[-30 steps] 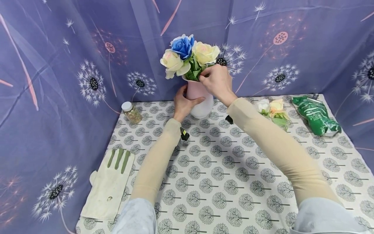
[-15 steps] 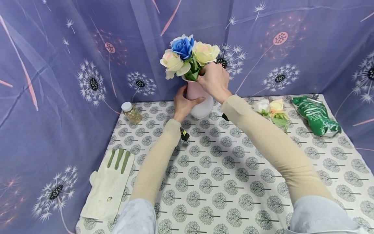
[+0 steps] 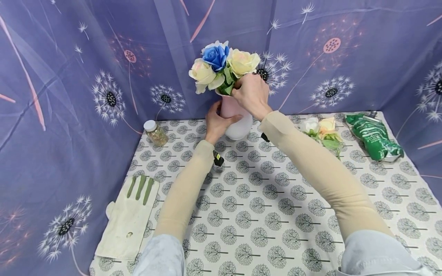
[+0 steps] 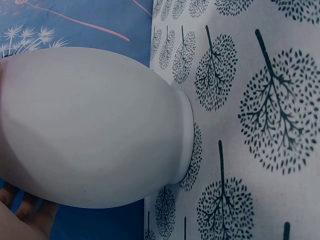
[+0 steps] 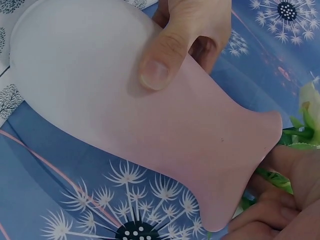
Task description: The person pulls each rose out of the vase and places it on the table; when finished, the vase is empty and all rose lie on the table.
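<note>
A vase (image 3: 238, 122), pink at the neck and white below, stands upright at the back of the table. My left hand (image 3: 216, 123) grips its side, thumb across the front and fingers round the back. Two cream roses (image 3: 243, 62) and a blue rose (image 3: 216, 56) rise from the mouth above green leaves (image 3: 228, 81). At the rim, my right hand (image 3: 253, 95) has its fingers curled round the rose stems; the exact grip is partly hidden. The right wrist view shows the left thumb (image 5: 157, 70) on the vase and the right fingers (image 5: 272, 200) at the flared rim.
White and peach flowers (image 3: 326, 126) lie right of the vase, beside a crumpled green packet (image 3: 376, 136). A white-lidded jar (image 3: 155, 133) stands at the back left. Pale gloves (image 3: 126, 222) lie at the left edge. A purple curtain (image 3: 138, 23) hangs close behind the vase.
My right hand has shifted slightly left and in toward the stems at the vase mouth, its forearm moving with it. The left hand and vase have stayed put.
</note>
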The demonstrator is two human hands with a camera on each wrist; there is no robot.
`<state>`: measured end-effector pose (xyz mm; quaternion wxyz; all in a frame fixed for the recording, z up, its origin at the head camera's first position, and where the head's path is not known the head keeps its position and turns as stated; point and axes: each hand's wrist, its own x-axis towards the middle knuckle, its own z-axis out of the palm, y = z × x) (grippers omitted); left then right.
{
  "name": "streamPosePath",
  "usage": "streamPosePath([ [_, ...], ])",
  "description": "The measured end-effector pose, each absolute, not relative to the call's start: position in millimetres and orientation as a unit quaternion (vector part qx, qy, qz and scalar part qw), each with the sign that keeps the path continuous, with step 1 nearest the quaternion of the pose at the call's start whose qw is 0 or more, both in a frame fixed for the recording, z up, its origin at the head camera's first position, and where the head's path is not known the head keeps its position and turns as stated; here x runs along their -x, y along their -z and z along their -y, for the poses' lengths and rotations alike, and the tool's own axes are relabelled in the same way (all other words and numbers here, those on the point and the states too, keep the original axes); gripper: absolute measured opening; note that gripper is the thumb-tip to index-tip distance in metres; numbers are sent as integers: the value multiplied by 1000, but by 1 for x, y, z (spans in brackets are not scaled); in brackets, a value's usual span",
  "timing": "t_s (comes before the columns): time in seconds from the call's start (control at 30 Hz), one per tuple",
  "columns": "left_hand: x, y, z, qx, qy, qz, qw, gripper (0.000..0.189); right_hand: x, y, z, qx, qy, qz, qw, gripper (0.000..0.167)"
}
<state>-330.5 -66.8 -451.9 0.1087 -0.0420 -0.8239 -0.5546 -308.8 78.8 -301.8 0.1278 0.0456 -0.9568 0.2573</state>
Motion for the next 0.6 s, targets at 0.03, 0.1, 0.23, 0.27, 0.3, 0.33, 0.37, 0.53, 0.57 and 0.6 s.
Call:
streamPosePath([
  [0.03, 330, 452, 67, 43, 555, 823, 109, 102, 309, 302, -79, -45, -256, 957, 126, 23],
  [0.1, 330, 452, 67, 43, 556, 823, 108, 102, 310, 302, -79, -46, -253, 958, 124, 23],
  [0.23, 330, 452, 68, 43, 556, 823, 108, 103, 312, 301, -78, -54, -253, 958, 123, 22],
  [0.27, 330, 452, 68, 43, 555, 823, 108, 103, 312, 301, -78, -55, -254, 958, 123, 22],
  [0.3, 330, 452, 68, 44, 554, 824, 108, 103, 313, 301, -77, -55, -256, 957, 123, 22],
  [0.33, 330, 452, 68, 45, 552, 825, 109, 103, 313, 300, -77, -54, -259, 957, 121, 22],
  [0.37, 330, 452, 68, 46, 551, 826, 109, 103, 313, 300, -77, -52, -262, 956, 121, 22],
  [0.53, 330, 452, 68, 54, 547, 828, 113, 102, 311, 299, -76, -45, -282, 950, 122, 21],
  [0.57, 330, 452, 68, 55, 547, 827, 114, 101, 311, 299, -76, -47, -287, 949, 125, 21],
  [0.6, 330, 452, 68, 56, 547, 828, 114, 101, 310, 299, -75, -48, -291, 947, 127, 21],
])
